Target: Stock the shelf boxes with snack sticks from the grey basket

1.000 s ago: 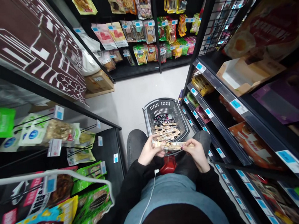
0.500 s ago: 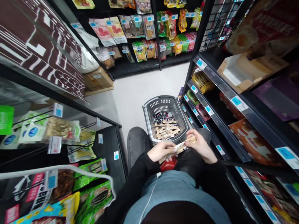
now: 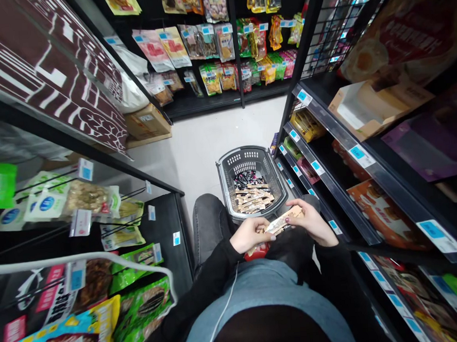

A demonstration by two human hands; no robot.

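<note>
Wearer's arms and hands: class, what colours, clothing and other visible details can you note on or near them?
Both arms wear long black sleeves. The left hand and right hand are gloveless; a dark nail shows on the right. A thin white cable runs down between the arms.

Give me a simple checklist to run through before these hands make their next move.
1. Left hand on the held packets: ok, its fingers grip one end.
2. Right hand on them too: ok, its fingers hold the other end.
3. Number of held packets known: cannot tell, they overlap.
4. Basket upright: ok, standing on the floor.
5. Basket contents below the rim: ok, pale packets nearer the person, dark ones behind.
6. White cord clear of the held packets: ok, it hangs over the blue garment.
</note>
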